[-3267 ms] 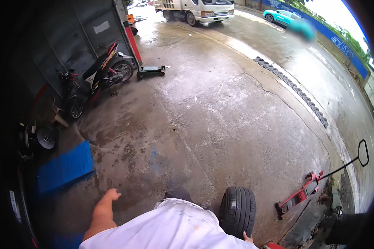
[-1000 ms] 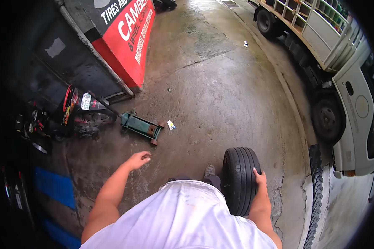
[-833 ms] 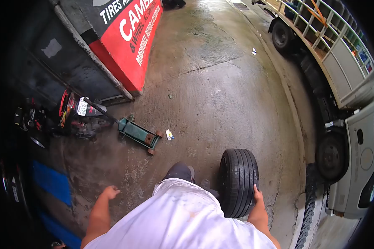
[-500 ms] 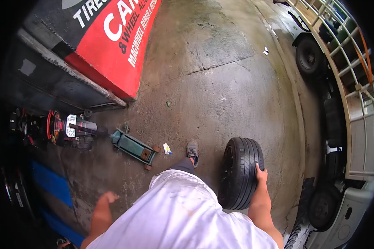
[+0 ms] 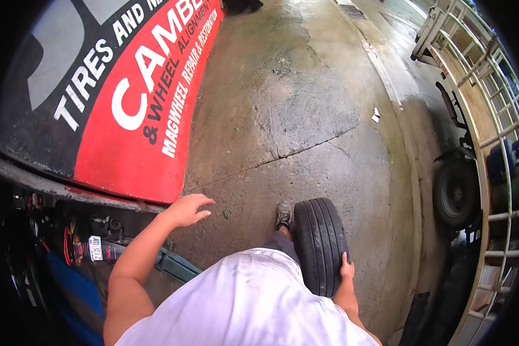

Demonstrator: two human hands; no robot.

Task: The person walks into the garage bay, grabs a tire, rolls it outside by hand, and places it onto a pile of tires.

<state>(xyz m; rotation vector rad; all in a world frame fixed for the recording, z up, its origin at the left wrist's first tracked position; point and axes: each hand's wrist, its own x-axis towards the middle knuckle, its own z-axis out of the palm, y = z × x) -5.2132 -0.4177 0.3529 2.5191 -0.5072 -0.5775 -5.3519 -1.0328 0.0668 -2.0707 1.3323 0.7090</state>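
A black car tire (image 5: 320,245) stands upright on its tread just right of my body, beside my forward shoe (image 5: 284,214). My right hand (image 5: 346,271) holds the tire at its right side, with one digit visible along the tread and the rest of the fingers partly hidden. Out to the left, my left hand (image 5: 189,211) is held in the air, fingers apart and nothing in it. Below that arm, a green floor jack (image 5: 179,267) shows in part, the remainder covered by my arm and white shirt.
A red and black painted sign wall (image 5: 138,167) rises at left. Motorbikes with a licence plate (image 5: 95,248) stand beneath it. On the right is a parked truck with a wheel (image 5: 457,193) and railings. A scrap of litter (image 5: 376,115) lies on the wet concrete.
I have moved forward along the floor, and the tire has rolled along with my right hand on it. My left arm has swung up and forward. The floor jack has dropped back beside me.
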